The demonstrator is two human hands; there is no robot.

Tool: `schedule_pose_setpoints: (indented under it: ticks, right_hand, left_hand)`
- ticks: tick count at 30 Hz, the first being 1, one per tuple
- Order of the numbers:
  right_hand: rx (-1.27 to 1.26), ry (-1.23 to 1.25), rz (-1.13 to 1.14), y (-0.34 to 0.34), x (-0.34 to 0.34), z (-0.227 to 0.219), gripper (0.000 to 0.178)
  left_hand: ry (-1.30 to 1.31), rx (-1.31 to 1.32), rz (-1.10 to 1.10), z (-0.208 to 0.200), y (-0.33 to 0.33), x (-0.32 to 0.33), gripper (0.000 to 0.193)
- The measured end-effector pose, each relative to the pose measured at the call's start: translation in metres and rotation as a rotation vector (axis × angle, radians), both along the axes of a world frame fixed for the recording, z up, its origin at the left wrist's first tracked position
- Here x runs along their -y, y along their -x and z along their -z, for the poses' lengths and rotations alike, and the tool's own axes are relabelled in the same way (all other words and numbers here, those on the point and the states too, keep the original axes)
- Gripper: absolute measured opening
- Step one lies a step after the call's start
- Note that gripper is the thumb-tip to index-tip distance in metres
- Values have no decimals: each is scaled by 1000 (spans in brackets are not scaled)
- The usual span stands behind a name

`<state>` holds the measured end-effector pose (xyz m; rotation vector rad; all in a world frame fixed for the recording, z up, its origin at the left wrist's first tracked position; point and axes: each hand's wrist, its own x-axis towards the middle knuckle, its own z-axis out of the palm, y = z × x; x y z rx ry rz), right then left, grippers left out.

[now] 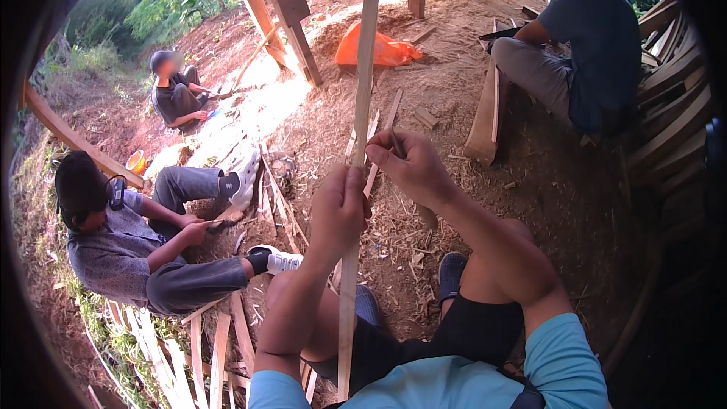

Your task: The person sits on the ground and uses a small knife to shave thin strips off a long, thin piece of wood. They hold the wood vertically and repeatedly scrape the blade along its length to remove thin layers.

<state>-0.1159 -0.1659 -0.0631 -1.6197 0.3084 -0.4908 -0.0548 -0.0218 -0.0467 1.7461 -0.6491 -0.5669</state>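
A long, pale wooden strip (366, 68) stands nearly upright before me, its lower end down by my lap. My left hand (338, 201) is closed around it near the middle. Just right of the strip, my right hand (413, 170) is closed on a slim tool that looks like a knife; a rounded end (428, 217) pokes out below the hand and a thin dark part shows above the fingers. Most of this tool is hidden by the hand. The right fingertips are close beside the strip; I cannot tell whether they touch it.
A co-worker (113, 250) sits close on my left, holding a blade; another person (178, 91) sits farther back. A third person (591, 45) is at the right by a wooden board (485, 125). Wood strips (219, 348), shavings and an orange sheet (375, 45) lie about.
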Motion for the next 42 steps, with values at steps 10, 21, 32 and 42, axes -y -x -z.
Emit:
schedule_pose_setpoints:
  ticks: [10,21,32,42]
  right_hand:
    - [211,672,331,-7,-15,0,16]
    - [-57,162,121,-23,0,21,13]
    - [-247,-138,20,-12,-10,17,6]
    - [-285,-306,57,-9,7,14,5]
  left_hand:
    - [-24,209,-55,17,-4,-1,23]
    - [65,-107,54,3,-14,-7,26]
    - [229,-541,240,17,-32,-15,31]
    - [304,-651,418,11,-26,-16,39]
